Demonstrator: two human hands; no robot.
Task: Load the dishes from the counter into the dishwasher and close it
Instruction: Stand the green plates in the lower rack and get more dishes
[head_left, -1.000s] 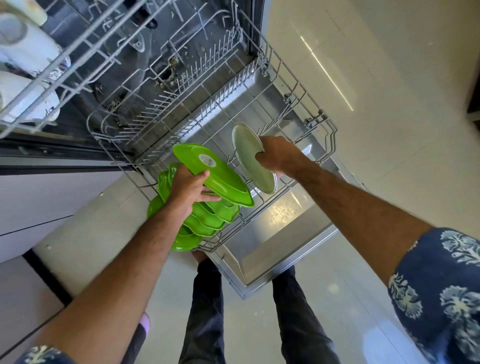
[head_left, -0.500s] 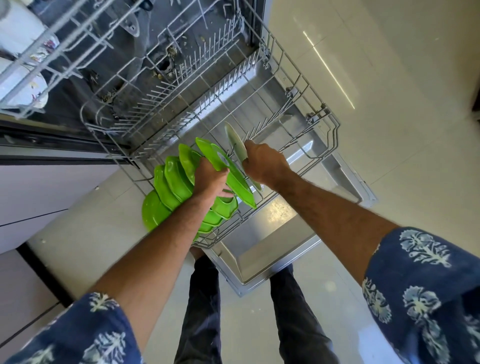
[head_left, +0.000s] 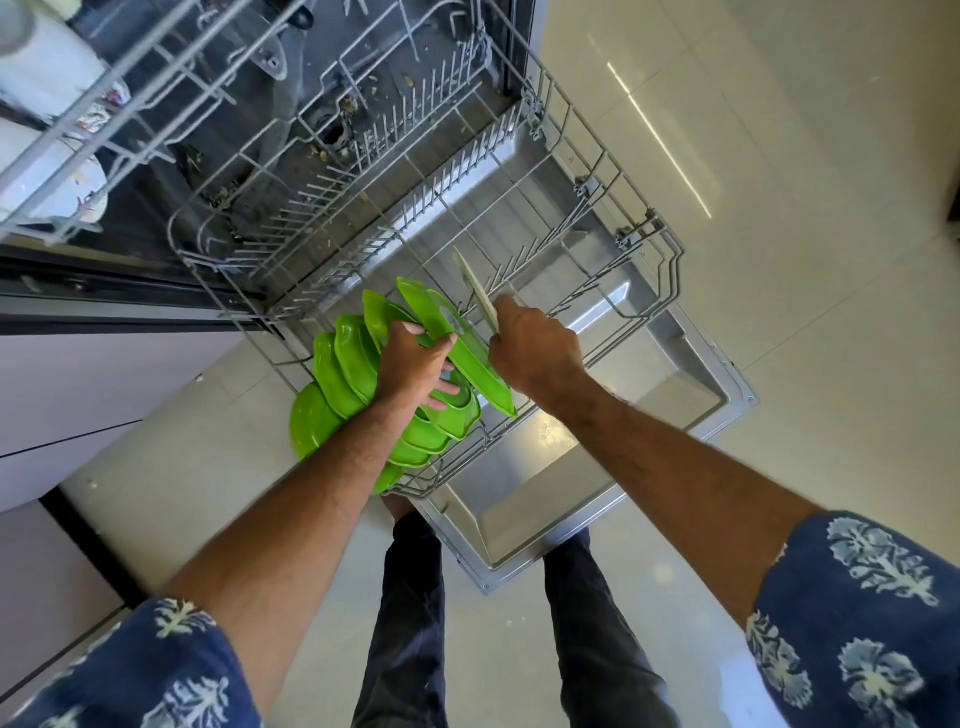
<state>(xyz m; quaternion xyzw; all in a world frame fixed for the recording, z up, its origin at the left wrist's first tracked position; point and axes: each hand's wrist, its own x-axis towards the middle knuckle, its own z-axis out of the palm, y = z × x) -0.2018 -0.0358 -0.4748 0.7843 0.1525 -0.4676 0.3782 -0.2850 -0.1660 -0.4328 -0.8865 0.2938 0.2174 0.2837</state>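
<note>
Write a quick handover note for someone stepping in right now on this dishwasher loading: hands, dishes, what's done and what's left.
Left hand grips the bright green plate, standing on edge in the lower rack.
Right hand holds the pale green plate on edge, just beyond it.
More green dishes stand in a row at the rack's near left corner; white dishes sit in the upper rack.
Left: seat both plates, let go, push the racks in, close the door. The counter is out of view.
</note>
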